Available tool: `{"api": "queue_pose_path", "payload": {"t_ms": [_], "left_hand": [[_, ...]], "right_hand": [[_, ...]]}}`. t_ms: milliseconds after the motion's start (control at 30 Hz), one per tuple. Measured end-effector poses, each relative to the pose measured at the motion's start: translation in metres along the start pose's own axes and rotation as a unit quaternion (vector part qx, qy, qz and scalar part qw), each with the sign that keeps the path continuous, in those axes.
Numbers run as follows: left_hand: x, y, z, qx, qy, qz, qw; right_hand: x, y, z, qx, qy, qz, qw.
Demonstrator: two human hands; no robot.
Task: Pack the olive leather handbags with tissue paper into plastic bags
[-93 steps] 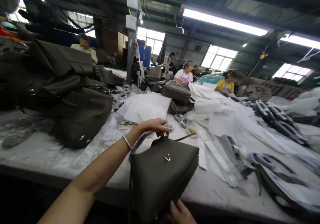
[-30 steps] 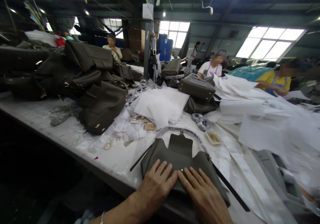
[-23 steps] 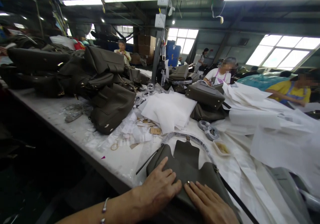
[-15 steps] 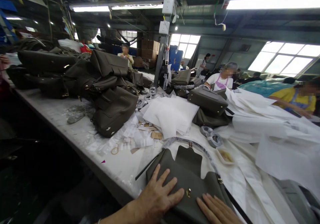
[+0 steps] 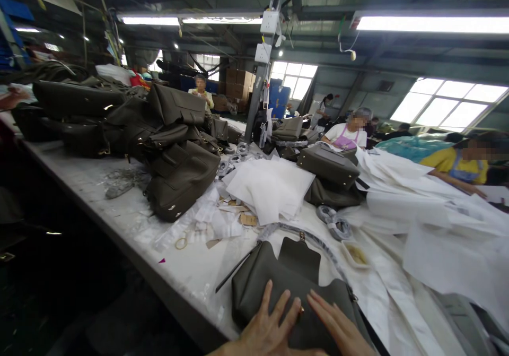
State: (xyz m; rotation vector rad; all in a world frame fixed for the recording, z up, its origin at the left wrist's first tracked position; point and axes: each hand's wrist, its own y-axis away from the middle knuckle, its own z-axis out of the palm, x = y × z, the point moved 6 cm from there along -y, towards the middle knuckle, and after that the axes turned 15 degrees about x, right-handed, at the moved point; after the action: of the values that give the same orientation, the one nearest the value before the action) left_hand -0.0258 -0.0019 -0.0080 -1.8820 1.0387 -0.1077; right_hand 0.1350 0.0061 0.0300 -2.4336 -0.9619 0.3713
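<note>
A dark olive handbag (image 5: 254,276) lies on the table in front of me, its flap (image 5: 300,258) folded back away from me. My left hand (image 5: 270,324) rests on the bag's front, fingers spread. Close beside it, my right hand (image 5: 338,324) lies flat on the same panel with its fingers stretched out. Between the fingertips the gold clasp is mostly covered. A wrapped handle (image 5: 324,243) arches behind the flap, and a thin dark strap (image 5: 234,268) sticks out at the left.
Several dark handbags (image 5: 181,178) are piled at the left. White paper sheets (image 5: 270,186) lie behind my bag, with more sheets (image 5: 409,202) at the right. A small tray (image 5: 355,255) and wrapped coils (image 5: 336,222) sit nearby. Co-workers (image 5: 348,130) are beyond. The table edge (image 5: 159,281) runs along the left.
Both hands have slid over the bag's front: the left rightward, the right up and slightly left. They now lie closer together, and the clasp is more covered.
</note>
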Motion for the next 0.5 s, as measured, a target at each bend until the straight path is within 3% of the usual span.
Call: {"api": "queue_pose_path", "payload": {"t_ms": [167,300,367,500], "left_hand": [[-0.009,0.002,-0.005,-0.005,0.019,-0.002,1.000],[-0.036,0.013,-0.032,0.038,0.036,-0.038,0.998],[-0.052,0.022,-0.043,0.001,0.044,-0.031,0.999],[-0.082,0.039,-0.069,-0.015,0.025,-0.018,0.999]], "right_hand": [[-0.015,-0.036,0.017,-0.021,0.000,-0.055,0.998],[-0.012,-0.029,0.035,-0.021,0.023,-0.060,0.998],[-0.009,-0.025,0.039,-0.036,0.025,-0.030,0.999],[-0.011,-0.021,0.046,-0.038,0.050,-0.015,0.998]]}}
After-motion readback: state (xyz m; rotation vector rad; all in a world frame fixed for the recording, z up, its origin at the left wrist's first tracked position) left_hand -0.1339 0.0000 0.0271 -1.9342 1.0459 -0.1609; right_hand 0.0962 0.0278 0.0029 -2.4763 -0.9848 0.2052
